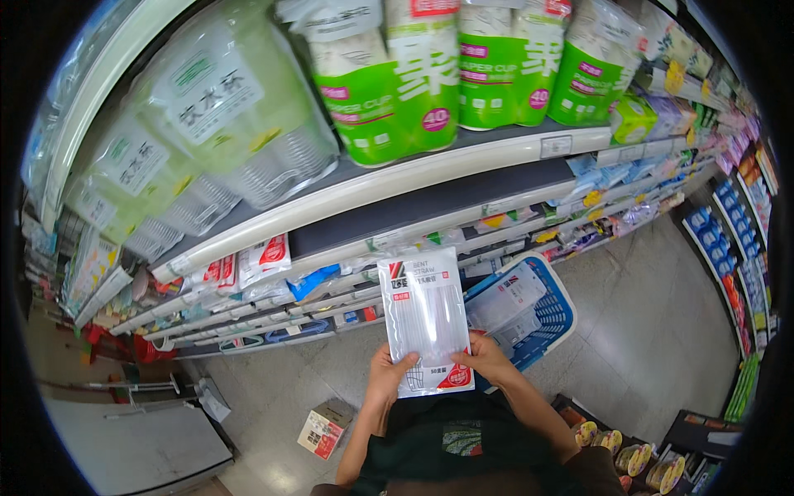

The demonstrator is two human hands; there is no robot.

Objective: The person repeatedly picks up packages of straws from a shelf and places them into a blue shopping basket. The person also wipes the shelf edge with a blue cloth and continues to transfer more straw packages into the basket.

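Note:
A flat plastic packet of bent drinking straws [428, 316] is held upright before my body, its printed front towards me. My left hand [391, 370] grips its lower left edge, thumb on the front. At the lower right edge, my right hand [487, 358] pinches it the same way. Behind the packet and to its right, a blue plastic shopping basket [561, 304] with a pale rim sits low down. Similar white and clear packets [512, 294] lie inside it. The fingers behind the held packet are hidden.
Wrapped paper cups [388, 111] and bagged clear plastic cups [248, 124] fill the upper shelf [372, 186]. Lower shelves carry more packaged goods. A printed carton [325, 429] stands on the tiled floor [273, 397]. Stacked tubs [633, 459] are at lower right; a grey cabinet [142, 443] is at lower left.

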